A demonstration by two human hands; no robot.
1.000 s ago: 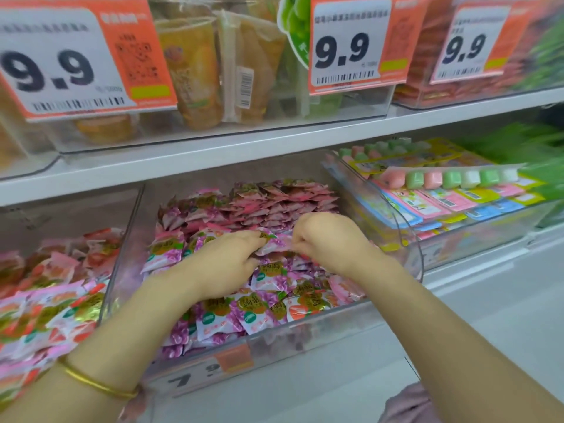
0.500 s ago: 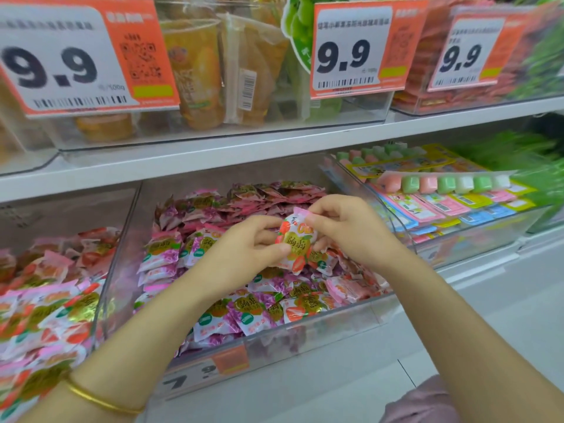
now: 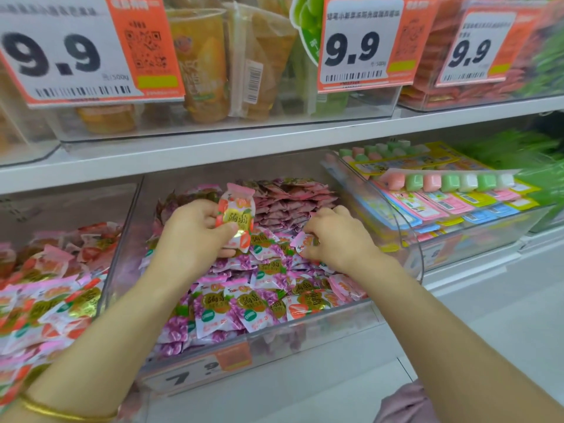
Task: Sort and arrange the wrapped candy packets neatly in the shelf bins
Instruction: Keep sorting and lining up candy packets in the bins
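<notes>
One view only, worn on the head: it looks forward and down, very near the shelf (image 3: 213, 146), with the middle bin (image 3: 305, 352) at the centre and the upper row cut by the top edge

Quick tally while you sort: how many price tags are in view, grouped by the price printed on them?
9.9 price tags: 3
7.9 price tag, on the middle bin's front, partly hidden: 1
Total: 4
</notes>
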